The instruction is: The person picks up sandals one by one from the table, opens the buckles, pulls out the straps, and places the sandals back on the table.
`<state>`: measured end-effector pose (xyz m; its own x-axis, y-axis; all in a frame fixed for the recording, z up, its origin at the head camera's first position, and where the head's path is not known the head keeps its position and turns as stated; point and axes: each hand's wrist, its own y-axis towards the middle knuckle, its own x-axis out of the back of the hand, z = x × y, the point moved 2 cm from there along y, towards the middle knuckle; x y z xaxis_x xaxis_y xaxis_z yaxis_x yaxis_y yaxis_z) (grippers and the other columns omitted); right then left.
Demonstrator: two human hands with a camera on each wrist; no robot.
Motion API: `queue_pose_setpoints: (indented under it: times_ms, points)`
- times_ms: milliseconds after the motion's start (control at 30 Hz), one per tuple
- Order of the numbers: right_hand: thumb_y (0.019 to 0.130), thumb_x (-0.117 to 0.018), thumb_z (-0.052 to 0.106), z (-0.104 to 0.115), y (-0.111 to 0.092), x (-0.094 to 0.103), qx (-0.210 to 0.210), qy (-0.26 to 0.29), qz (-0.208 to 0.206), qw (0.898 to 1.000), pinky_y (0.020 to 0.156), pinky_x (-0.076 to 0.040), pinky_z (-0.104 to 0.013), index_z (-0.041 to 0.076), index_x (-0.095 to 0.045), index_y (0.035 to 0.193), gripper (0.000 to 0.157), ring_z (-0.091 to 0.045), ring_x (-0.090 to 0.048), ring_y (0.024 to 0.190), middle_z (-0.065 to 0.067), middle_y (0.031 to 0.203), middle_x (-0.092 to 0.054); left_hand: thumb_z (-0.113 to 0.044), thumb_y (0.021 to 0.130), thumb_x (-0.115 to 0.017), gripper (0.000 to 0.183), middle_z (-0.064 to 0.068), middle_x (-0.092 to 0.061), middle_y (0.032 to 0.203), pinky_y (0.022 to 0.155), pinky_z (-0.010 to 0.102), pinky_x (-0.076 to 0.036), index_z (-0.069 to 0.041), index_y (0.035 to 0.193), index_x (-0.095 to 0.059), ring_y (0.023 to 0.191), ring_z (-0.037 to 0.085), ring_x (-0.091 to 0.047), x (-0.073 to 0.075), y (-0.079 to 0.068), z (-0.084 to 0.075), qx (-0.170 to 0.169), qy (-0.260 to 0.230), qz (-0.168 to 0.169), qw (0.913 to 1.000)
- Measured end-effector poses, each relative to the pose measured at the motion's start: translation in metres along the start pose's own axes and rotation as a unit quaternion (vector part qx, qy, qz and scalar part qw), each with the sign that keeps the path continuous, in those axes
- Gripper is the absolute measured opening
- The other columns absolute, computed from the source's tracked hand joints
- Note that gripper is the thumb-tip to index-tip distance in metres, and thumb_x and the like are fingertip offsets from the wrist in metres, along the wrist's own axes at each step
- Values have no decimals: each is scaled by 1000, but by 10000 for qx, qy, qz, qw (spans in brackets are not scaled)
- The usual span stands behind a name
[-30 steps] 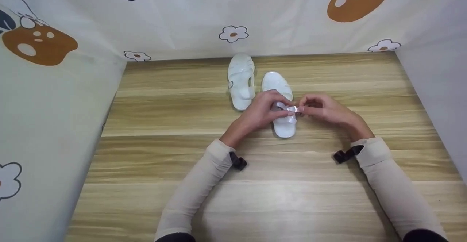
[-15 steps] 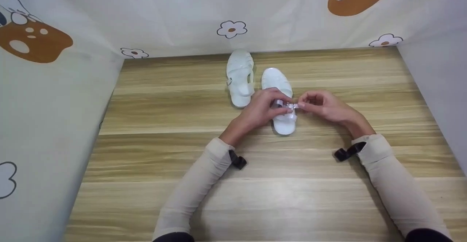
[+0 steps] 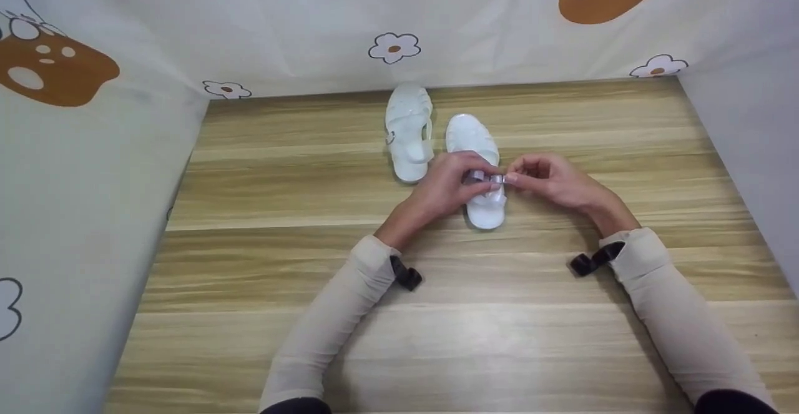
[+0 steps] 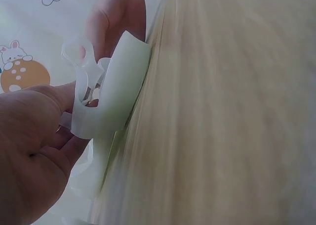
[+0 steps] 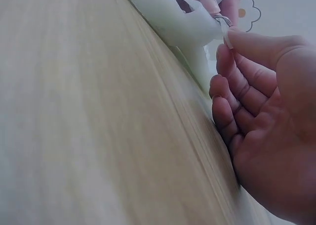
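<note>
A white sandal (image 3: 472, 136) lies on the wood-grain surface, its toe toward the back wall. My left hand (image 3: 444, 184) reaches over it and holds its strap near the small metal buckle (image 5: 223, 20) between thumb and fingers. From the other side my right hand (image 3: 555, 180) pinches the strap's end (image 5: 227, 38) between thumb and index finger, its other fingers curled. In the left wrist view the heel part (image 4: 123, 86) stands in front of the fingers and partly hides the grip. Whether the strap is through the buckle I cannot tell.
A second white sandal (image 3: 407, 120) lies to the left, close to the back wall (image 3: 299, 33), which is covered in printed cloth. Side walls (image 3: 68, 170) bound the wood-grain surface (image 3: 262, 202). Black straps (image 3: 406, 273) with small devices sit at both sleeve cuffs.
The whole view has shifted slightly. Both hands stay at the buckle; the right fingertips have drawn a little closer to it, and less strap shows between the hands.
</note>
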<state>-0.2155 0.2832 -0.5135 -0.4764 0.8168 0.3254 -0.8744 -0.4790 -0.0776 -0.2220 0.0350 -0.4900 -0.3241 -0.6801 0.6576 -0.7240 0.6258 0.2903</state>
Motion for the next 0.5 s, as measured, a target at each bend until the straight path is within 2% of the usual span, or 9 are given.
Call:
queue_pose_setpoints:
  times_ms: [233,500]
  points:
    - [107,-71,21,0,1,-1,167,-23,-107,9998,74,-52,-22,-2,-75,112,24,-13,-66,87,-7,98,-74,-24,100,-81,21,0,-83,114,96,22,-55,-16,120,-84,108,9,-74,-1,0,-1,-64,-16,-43,10000]
    - [107,-71,22,0,1,-3,83,22,-205,9998,70,-53,-21,0,-77,113,23,-10,-67,84,0,97,-75,-23,99,-81,22,1,-82,110,89,24,-55,-16,120,-84,101,9,-72,-4,-1,-1,-38,24,-150,9999]
